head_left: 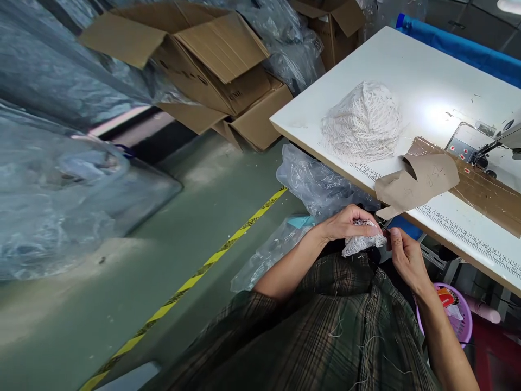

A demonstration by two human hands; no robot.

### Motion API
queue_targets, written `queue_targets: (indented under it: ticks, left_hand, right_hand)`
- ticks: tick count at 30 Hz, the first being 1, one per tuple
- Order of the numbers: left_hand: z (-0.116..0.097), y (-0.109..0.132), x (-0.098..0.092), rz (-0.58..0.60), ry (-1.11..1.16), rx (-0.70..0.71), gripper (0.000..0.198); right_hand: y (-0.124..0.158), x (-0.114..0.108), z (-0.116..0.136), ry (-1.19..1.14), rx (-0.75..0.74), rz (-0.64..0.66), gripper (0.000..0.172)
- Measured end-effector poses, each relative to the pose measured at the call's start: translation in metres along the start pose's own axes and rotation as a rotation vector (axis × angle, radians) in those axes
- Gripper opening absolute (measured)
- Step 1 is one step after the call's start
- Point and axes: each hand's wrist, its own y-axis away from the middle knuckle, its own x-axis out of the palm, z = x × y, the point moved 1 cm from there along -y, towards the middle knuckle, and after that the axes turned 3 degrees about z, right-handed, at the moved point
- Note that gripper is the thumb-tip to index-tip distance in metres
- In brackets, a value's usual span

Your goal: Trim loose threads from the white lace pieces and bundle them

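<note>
My left hand (pixel 350 222) is closed around a small piece of white lace (pixel 358 244), held over my lap below the table's edge. My right hand (pixel 405 258) is close beside it, fingers pinched at the lace's right end; what it pinches is too small to name. A heap of white lace pieces (pixel 362 127) lies on the white sewing table (pixel 411 65) above my hands. A brown paper pattern piece (pixel 419 182) hangs over the table's front edge, just above my hands.
A sewing machine (pixel 494 144) stands at the table's right. Clear plastic bags (pixel 317 182) lie under the table's left end. Open cardboard boxes (pixel 211 60) are stacked at the back. A yellow-black tape line (pixel 195 279) crosses the green floor. A purple basket (pixel 458 312) sits at the lower right.
</note>
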Motion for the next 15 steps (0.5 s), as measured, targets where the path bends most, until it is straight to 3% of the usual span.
queue_targets:
  ticks: [15]
  left_hand:
    - [0.000,-0.001,0.000,0.030,0.053,-0.038,0.036]
  right_hand:
    - [-0.009,0.012,-0.001,-0.014,-0.015,-0.011,0.055]
